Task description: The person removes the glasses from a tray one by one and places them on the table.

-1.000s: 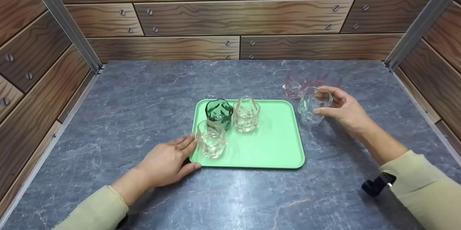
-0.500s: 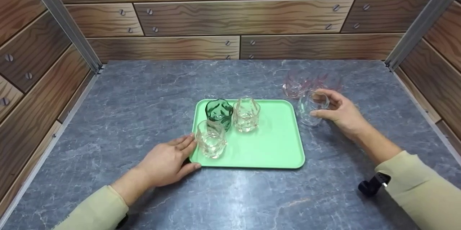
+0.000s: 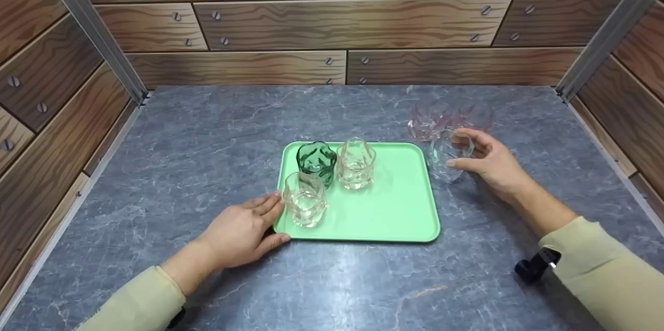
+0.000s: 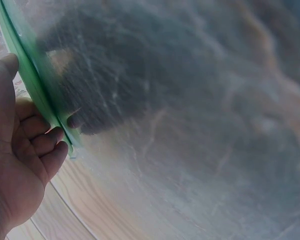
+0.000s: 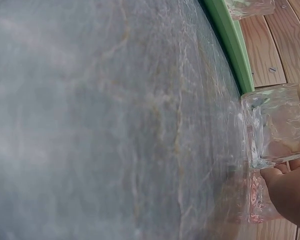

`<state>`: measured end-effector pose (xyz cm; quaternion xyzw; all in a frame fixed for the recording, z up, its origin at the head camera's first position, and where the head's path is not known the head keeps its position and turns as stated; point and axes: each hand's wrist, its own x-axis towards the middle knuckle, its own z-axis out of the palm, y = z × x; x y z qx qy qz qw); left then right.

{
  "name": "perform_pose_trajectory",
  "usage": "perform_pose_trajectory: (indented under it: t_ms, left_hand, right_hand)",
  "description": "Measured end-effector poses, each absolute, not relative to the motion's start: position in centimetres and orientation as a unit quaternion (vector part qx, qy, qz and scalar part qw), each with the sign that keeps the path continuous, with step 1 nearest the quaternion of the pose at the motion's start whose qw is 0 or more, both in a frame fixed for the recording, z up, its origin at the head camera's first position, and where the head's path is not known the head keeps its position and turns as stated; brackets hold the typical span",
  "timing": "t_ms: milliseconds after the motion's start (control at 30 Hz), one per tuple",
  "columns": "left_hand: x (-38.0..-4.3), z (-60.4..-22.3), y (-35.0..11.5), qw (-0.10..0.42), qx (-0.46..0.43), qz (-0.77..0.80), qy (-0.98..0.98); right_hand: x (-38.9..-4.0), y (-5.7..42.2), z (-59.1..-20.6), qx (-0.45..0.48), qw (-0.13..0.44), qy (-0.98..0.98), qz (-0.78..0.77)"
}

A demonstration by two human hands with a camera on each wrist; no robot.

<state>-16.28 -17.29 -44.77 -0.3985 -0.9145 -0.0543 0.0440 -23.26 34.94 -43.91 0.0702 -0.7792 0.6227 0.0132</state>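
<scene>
My right hand (image 3: 495, 167) holds a clear drinking glass (image 3: 442, 162) between thumb and fingers, just right of the green tray (image 3: 399, 211). The right wrist view shows this glass (image 5: 272, 125) upright, low by the table and close to the tray's rim (image 5: 235, 50). My left hand (image 3: 238, 232) grips the tray's front left corner, thumb at the front edge and fingers along the left side. On the tray stand a dark green glass (image 3: 316, 157), a clear glass (image 3: 356, 165) beside it and another clear glass (image 3: 305, 201) nearest the left fingers.
Pink-tinted glasses (image 3: 426, 122) stand on the grey marbled table (image 3: 233, 123) behind the right hand, partly overlapped by the held glass. Wood-patterned panels (image 3: 275, 25) wall the back and both sides. A black strap device (image 3: 537, 264) sits on the right wrist.
My right hand has shifted slightly left and toward me with the clear glass, coming down a little beside the tray. My left hand, the tray and its glasses stay in place.
</scene>
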Motion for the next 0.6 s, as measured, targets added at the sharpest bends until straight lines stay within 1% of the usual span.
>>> perform_pose_trajectory:
  t_ms: [233,433,600]
  left_hand:
    - [-16.29,-44.77,-17.28,0.044,-0.399,-0.056,-0.914]
    - [-16.29,-44.65,-17.24,0.032,-0.392,-0.055,-0.918]
    - [-16.30,-44.66,-17.20,0.025,-0.387,-0.054,-0.920]
  right_hand:
    - [-23.27,34.89,-44.06,0.072,0.013,-0.780,0.621]
    - [-23.24,34.82,-44.06,0.072,0.011,-0.785,0.615]
    - [-23.11,34.94,-43.36,0.078,-0.007,-0.810,0.582]
